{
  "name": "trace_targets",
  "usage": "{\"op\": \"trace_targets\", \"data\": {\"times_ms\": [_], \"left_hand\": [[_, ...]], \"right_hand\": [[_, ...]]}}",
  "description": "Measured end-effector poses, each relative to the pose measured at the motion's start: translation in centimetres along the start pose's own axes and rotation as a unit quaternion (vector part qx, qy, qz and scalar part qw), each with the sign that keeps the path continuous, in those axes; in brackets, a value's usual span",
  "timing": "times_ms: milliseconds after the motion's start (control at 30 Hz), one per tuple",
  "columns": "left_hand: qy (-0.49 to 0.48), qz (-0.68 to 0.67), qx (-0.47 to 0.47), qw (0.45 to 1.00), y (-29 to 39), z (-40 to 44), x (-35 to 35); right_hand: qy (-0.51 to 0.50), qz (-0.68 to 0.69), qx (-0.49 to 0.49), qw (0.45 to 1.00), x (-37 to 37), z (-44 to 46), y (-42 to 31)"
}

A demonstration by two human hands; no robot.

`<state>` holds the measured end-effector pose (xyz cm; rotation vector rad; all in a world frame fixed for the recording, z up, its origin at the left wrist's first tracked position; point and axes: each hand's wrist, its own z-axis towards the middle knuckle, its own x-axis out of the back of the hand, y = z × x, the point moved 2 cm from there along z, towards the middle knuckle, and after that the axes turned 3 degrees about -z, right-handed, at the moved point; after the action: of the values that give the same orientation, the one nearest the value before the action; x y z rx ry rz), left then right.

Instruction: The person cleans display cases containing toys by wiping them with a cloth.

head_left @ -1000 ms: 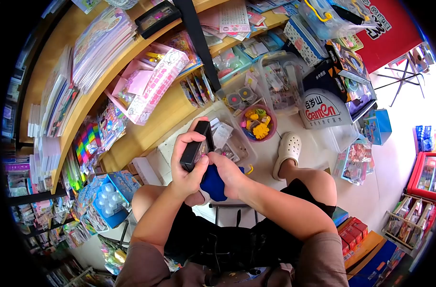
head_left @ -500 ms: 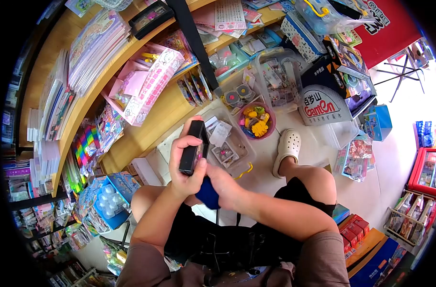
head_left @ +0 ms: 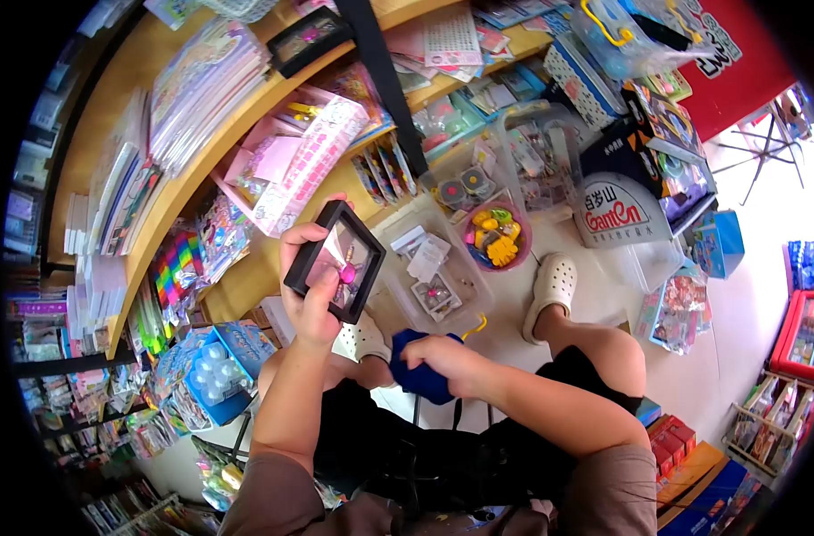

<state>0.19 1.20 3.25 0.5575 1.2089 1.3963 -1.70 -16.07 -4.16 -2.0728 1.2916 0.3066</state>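
The wooden shelf unit [head_left: 182, 174] at the far left carries, on its upper tier, a stack of booklets [head_left: 209, 94] and, farther right, 1 black-framed case [head_left: 309, 40]; its lower tier [head_left: 340, 189] carries 1 pink box [head_left: 310, 165] with upright packets [head_left: 385, 170] to the right. The tiled floor [head_left: 595, 313] supports 1 clear bin [head_left: 478, 302] at center, 1 pink bowl [head_left: 529, 237] just beside it, and 1 cream clog [head_left: 554, 286] to the right. Farther right on the floor are 1 "Ganten" carton [head_left: 621, 214] and 1 clear tub [head_left: 646, 265].
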Motion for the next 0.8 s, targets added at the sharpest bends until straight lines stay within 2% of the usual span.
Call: {"op": "trace_targets", "data": {"times_ms": [100,167,233,267,300,367,433,467,500,567,600,700,767,800], "left_hand": [[0.014,-0.029,0.002,0.999,0.4,0.1,0.8],[0.022,-0.022,0.004,1.0,0.7,0.1,1.4],[0.037,-0.027,0.005,0.999,1.1,0.2,1.6],[0.037,-0.006,0.005,0.999,1.1,0.2,1.9],[0.037,-0.008,0.0,0.999,1.1,0.3,1.8],[0.036,-0.005,-0.001,0.999,0.8,0.4,1.8],[0.027,0.0,-0.008,1.0,0.7,0.6,1.4],[0.026,-0.002,-0.005,1.0,0.7,0.5,1.1],[0.023,-0.005,-0.002,1.0,0.6,0.4,0.9],[0.001,0.015,-0.009,1.0,0.3,0.4,0.5],[-0.001,0.019,-0.002,1.0,0.1,0.3,0.4],[-0.011,0.017,0.003,1.0,-0.2,0.7,-0.3],[-0.011,0.021,0.007,1.0,-0.2,0.7,-0.4],[-0.009,0.025,0.009,1.0,-0.1,0.8,-0.5]], "right_hand": [[-0.017,0.102,-0.054,0.993,2.1,-2.1,-2.7],[-0.059,0.191,0.011,0.98,3.6,-5.0,-6.3],[-0.2,0.295,0.108,0.928,6.2,-5.5,-7.6],[-0.1,0.314,0.073,0.941,6.7,-4.5,-6.4],[-0.12,0.279,0.046,0.952,7.2,-2.9,-3.8],[-0.004,0.185,-0.025,0.982,5.0,-2.2,0.0],[-0.149,0.137,-0.048,0.978,4.2,-0.9,1.6],[-0.14,0.103,-0.023,0.984,5.4,-1.1,1.7],[-0.179,0.178,0.022,0.967,5.2,-2.1,0.3],[-0.257,0.229,0.14,0.928,5.1,-3.3,-2.8],[-0.325,0.288,0.151,0.888,5.3,-3.3,-3.3],[-0.101,0.302,-0.061,0.946,5.5,2.0,4.6],[-0.079,0.232,-0.185,0.952,4.2,2.0,8.0],[-0.11,0.221,-0.19,0.95,4.6,2.4,8.8]]}}
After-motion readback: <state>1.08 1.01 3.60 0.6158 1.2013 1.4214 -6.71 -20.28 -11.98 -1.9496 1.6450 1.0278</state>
